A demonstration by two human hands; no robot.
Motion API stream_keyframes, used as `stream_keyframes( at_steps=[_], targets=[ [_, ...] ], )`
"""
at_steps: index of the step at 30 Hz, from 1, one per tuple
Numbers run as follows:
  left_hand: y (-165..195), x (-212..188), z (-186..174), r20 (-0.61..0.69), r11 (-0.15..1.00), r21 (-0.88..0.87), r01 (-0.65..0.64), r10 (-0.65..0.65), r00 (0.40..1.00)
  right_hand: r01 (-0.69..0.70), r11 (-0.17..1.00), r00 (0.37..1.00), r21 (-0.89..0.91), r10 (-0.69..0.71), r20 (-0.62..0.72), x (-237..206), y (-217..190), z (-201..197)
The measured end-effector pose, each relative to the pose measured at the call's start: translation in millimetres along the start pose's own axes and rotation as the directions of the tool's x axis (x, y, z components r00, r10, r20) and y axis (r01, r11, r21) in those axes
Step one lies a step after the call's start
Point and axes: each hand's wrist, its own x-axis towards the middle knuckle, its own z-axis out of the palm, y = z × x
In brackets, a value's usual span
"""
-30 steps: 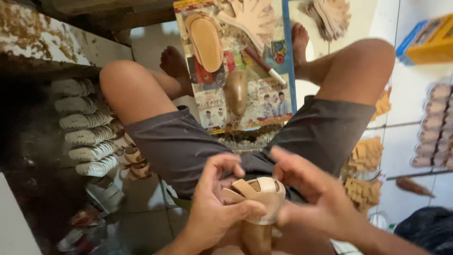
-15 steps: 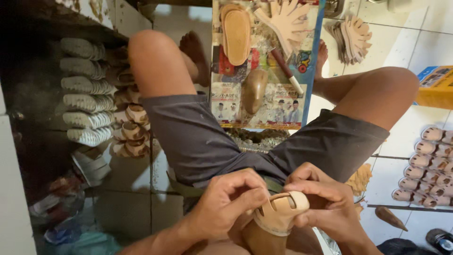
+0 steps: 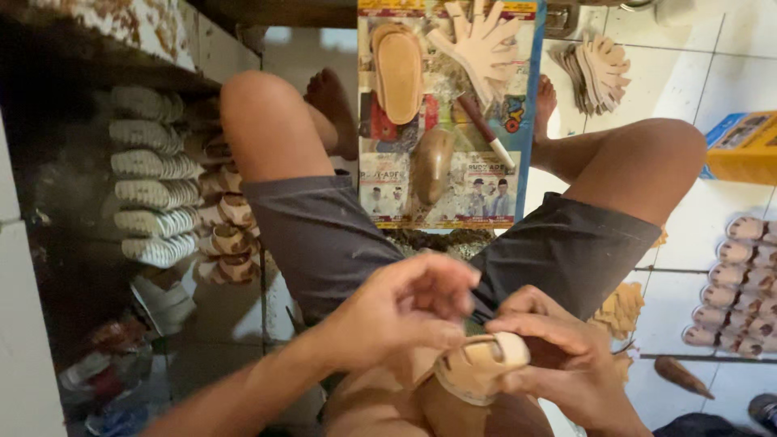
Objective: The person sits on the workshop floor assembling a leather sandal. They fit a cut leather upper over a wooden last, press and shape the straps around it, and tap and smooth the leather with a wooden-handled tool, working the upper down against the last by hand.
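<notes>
From the head camera, looking down at a person seated on the floor with knees spread, the left hand [image 3: 405, 311] hovers over the lap with its fingers curled and drawn together at the tips, just above and to the left of a small tan sandal upper [image 3: 479, 366]; whether the fingertips pinch anything cannot be told, as they are blurred. The right hand [image 3: 558, 356] wraps the sandal upper from the right, thumb laid over its top edge and fingers closed beneath, so the piece sits between the two hands, low in the lap against the dark grey shorts [image 3: 324, 235].

Beyond the hands, between the feet, a printed board [image 3: 469, 186] lies flat on the floor. On it rest a tan insole [image 3: 398, 73], a fan of pale cut pieces [image 3: 479, 44], a brown shoe last [image 3: 433, 162] and a brush with a white handle [image 3: 486, 129]. Farther out, right of the board, another stack of cut pieces [image 3: 599, 69] lies on the white tiled floor [image 3: 688, 48].

Left of the left hand, stacked soles with ribbed treads [image 3: 154, 190] stand in a dark recess. Right of the right hand, a row of finished small sandals [image 3: 740, 283] lines the tiles, with a yellow box [image 3: 745, 146] beyond them.
</notes>
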Motion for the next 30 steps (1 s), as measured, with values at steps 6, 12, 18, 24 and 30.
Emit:
stream_keyframes(
  at_steps=[6,12,18,24,30],
  targets=[
    [53,-38,37,-0.097,0.823,0.544,-0.161,0.253,0.963,0.029,0.989,0.997,-0.147,-0.017,0.081,9,-7,6],
    [42,-35,40,-0.222,0.880,0.472,-0.058,0.182,0.958,0.129,0.983,0.976,-0.129,-0.102,0.193,16,-17,9],
    [11,-33,23,-0.018,0.988,-0.142,0.069,-0.072,0.997,0.238,0.959,0.947,-0.154,-0.193,0.257,5,-17,8],
    [2,-1,7,0.388,0.839,-0.311,0.446,-0.316,0.866,0.448,0.892,0.853,0.062,-0.447,0.270,-1,3,13],
    [27,-12,34,-0.176,0.983,0.160,0.090,-0.061,0.983,-0.032,0.947,0.999,0.321,0.041,-0.021,2,-1,16]
  ],
)
